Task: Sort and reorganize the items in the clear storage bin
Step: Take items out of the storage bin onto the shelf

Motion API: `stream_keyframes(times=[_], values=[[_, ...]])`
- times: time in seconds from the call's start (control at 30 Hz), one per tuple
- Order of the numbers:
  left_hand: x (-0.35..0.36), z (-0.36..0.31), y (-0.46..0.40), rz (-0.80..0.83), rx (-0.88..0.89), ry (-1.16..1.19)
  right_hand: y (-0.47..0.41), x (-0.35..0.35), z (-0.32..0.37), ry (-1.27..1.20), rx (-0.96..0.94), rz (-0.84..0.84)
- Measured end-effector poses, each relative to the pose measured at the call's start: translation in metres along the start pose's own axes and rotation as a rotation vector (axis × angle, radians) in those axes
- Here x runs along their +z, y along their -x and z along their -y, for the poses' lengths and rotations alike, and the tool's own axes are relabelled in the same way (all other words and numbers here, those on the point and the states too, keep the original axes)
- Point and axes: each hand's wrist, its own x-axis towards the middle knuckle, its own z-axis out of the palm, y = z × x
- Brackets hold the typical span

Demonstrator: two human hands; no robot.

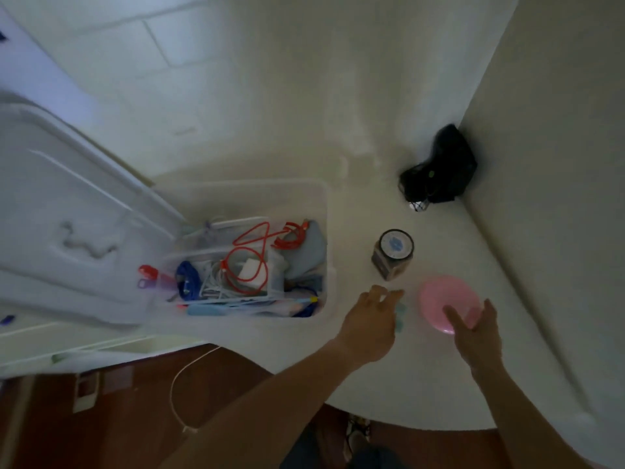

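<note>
The clear bin [324, 211] stands on a white surface [270, 113] at about nine o'clock from the picture's middle, its lid [67, 211] swung open and leaning off to the left. Inside lies a tangle: a red cable [248, 262] looped over a white block [252, 270], a blue item [186, 277] at the bin's eight o'clock, white cords, grey-blue cloth [309, 252] along the right wall, and a pale blue stick [209, 310] across the near edge.

Outside the bin, at its three o'clock, a jar [393, 253] with a dark-rimmed lid stands upright. A pink dish [439, 294] lies at the jar's five o'clock, near it but apart. A black bag [439, 167] sits in the corner at the jar's one o'clock, well apart.

The left hand [370, 321] reaches in between bin and jar, fingers curled toward small teal pieces [401, 314] at its fingertips; blur hides whether it pinches them. The right hand [473, 328] is spread wide, fingers straight, over the near edge of the dish; whether it touches cannot be told.

A white cord [179, 384] trails over the brown floor at seven o'clock.
</note>
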Motion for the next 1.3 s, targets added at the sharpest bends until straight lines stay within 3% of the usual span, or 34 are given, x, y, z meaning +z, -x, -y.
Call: stream_keyframes(times=[0.13,0.3,0.4,0.5,0.63,0.67,0.8,0.9,1.0,1.13,1.3], values=[[-0.08,0.0,0.023,-0.207,0.008,0.226,0.056,0.009,0.09,-0.112,-0.382,-0.17],[-0.157,0.083,0.059,-0.522,-0.168,0.127,0.128,0.08,0.203,-0.141,-0.673,0.13],[-0.183,0.141,0.077,-0.578,-0.295,0.012,0.125,0.152,0.234,0.042,-0.456,0.362],[-0.196,0.18,0.082,-0.48,-0.324,-0.036,0.103,0.209,0.239,0.057,-0.23,0.514],[-0.191,0.215,0.075,-0.301,-0.255,-0.017,0.093,0.241,0.244,0.083,-0.076,0.412],[-0.188,0.221,0.071,-0.274,-0.245,-0.003,0.092,0.244,0.244,0.146,-0.114,0.359],[-0.184,0.232,0.06,-0.289,-0.174,-0.032,0.083,0.251,0.243,0.154,-0.062,0.113],[-0.185,0.233,0.056,-0.325,-0.135,-0.045,0.08,0.252,0.248,0.14,-0.016,0.096],[-0.19,0.228,0.052,-0.356,-0.15,0.071,0.082,0.243,0.255,0.046,-0.002,0.045],[-0.208,0.217,0.055,-0.468,-0.136,0.335,0.1,0.216,0.27,-0.252,-0.161,0.006],[-0.245,0.189,0.072,-0.477,-0.078,0.691,0.148,0.16,0.296,-0.742,-0.357,0.229]])
